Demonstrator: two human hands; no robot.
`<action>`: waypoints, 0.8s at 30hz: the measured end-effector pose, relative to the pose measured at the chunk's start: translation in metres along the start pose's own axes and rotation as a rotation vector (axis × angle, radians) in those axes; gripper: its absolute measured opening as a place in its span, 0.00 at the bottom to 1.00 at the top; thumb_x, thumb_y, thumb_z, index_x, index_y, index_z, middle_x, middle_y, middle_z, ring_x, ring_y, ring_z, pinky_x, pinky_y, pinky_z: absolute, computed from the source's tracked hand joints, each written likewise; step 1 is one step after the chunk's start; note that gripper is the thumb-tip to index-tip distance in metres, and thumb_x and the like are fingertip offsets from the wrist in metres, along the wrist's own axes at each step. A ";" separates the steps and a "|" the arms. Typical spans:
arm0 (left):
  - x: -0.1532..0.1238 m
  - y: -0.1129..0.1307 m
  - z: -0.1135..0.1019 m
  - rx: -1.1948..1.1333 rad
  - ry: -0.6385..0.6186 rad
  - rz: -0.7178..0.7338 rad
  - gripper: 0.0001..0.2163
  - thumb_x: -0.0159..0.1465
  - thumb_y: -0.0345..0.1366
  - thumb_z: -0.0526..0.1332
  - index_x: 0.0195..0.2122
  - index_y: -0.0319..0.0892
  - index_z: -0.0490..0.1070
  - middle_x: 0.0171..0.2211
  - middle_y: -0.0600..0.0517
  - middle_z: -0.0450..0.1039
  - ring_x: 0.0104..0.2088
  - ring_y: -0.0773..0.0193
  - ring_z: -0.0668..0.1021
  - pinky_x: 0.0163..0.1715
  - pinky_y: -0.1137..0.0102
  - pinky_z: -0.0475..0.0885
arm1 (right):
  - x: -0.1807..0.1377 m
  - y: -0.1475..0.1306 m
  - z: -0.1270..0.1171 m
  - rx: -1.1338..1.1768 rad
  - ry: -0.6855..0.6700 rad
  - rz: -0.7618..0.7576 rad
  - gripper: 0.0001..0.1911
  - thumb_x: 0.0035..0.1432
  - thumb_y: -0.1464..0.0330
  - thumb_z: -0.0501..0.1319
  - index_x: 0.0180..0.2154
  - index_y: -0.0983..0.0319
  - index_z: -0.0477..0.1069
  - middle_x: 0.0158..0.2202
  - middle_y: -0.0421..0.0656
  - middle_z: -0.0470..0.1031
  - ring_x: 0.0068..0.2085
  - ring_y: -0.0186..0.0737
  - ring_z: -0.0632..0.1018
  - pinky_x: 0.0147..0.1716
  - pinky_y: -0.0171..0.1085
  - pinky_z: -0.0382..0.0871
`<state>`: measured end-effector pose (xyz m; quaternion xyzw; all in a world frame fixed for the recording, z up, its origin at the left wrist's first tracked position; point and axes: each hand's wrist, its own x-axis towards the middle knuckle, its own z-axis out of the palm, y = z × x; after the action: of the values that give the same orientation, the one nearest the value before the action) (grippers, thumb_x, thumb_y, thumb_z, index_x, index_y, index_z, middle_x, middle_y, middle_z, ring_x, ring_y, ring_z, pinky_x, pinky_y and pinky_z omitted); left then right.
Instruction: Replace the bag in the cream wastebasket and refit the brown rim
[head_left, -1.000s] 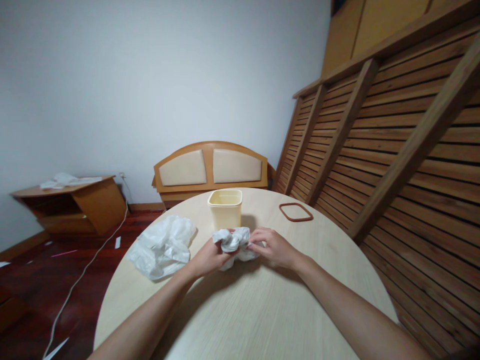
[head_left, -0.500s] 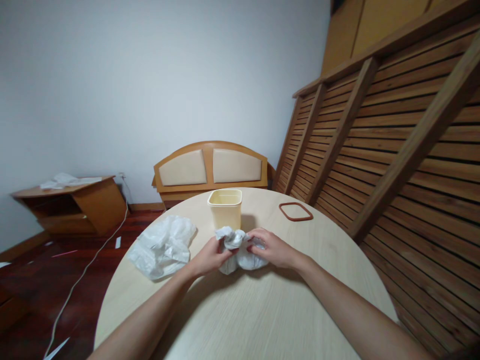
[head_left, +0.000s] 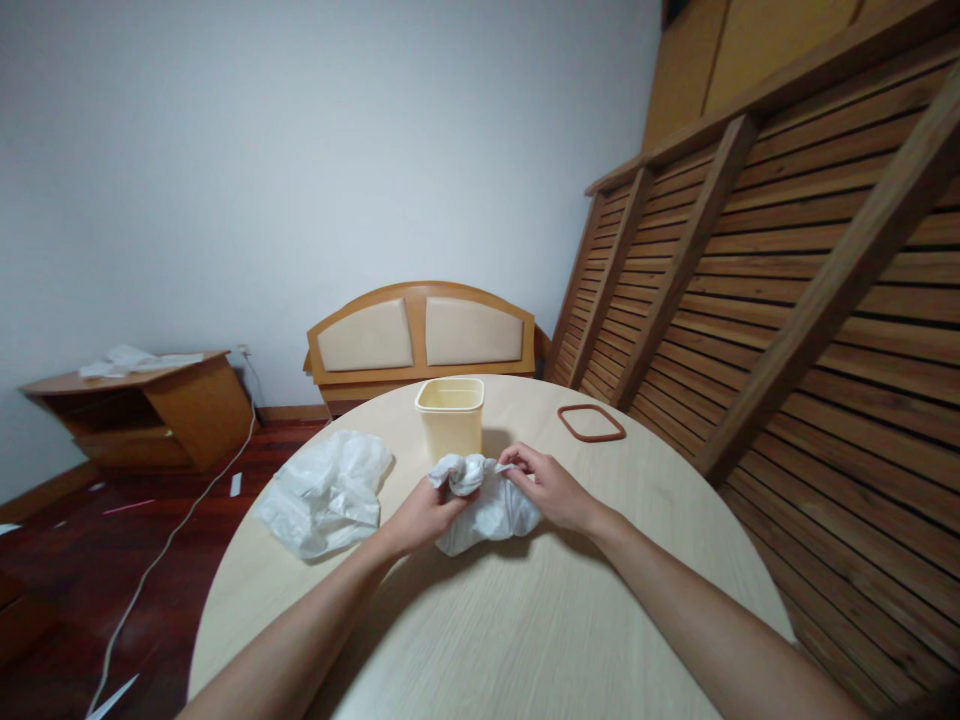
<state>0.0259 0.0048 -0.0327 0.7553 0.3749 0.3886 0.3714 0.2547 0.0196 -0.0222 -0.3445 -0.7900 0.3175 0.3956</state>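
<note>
A white plastic bag (head_left: 491, 515), bunched and knotted at its top, rests on the near middle of the table. My left hand (head_left: 424, 515) is closed round the twisted part at the bag's left. With thumb and fingers pinched, my right hand (head_left: 551, 485) holds a bit of the bag's upper right edge. Just behind the bag stands a cream-coloured square plastic bin (head_left: 454, 425), upright, with its top uncovered. Whatever the bag contains is hidden.
A second crumpled white plastic bag (head_left: 326, 495) lies at the left of the round table (head_left: 600, 620). Toward the back right is a brown square ring (head_left: 592, 437). Wooden slatted panels (head_left: 750, 300) lean along the right side. A low cabinet (head_left: 172, 410) and a cable are at left.
My right hand has lifted slightly off the bag's side and now pinches its edge, pulling it a little outward. More of the bag's front shows. My left hand stays nearly in place.
</note>
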 end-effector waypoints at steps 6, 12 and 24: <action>-0.001 -0.005 -0.003 0.022 -0.026 -0.083 0.20 0.63 0.44 0.62 0.53 0.38 0.71 0.51 0.43 0.76 0.51 0.50 0.77 0.57 0.56 0.70 | -0.005 0.001 -0.001 -0.064 -0.201 0.012 0.30 0.56 0.62 0.69 0.59 0.59 0.66 0.59 0.50 0.70 0.57 0.48 0.73 0.59 0.50 0.65; -0.007 -0.003 -0.002 0.053 -0.147 -0.031 0.28 0.55 0.40 0.71 0.55 0.40 0.68 0.49 0.46 0.76 0.48 0.54 0.77 0.54 0.60 0.72 | -0.006 0.004 0.002 -0.113 -0.253 0.002 0.23 0.55 0.68 0.68 0.53 0.60 0.72 0.50 0.47 0.77 0.48 0.45 0.77 0.50 0.46 0.70; -0.005 -0.004 -0.015 0.122 -0.239 0.069 0.38 0.55 0.42 0.73 0.64 0.42 0.61 0.66 0.41 0.60 0.67 0.45 0.61 0.70 0.48 0.47 | -0.009 -0.018 0.015 -0.381 -0.169 -0.468 0.35 0.67 0.60 0.59 0.69 0.47 0.47 0.71 0.48 0.52 0.69 0.49 0.58 0.65 0.56 0.56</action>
<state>0.0096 0.0061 -0.0316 0.8298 0.3247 0.2847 0.3534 0.2410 -0.0012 -0.0187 -0.1937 -0.9232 0.0917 0.3190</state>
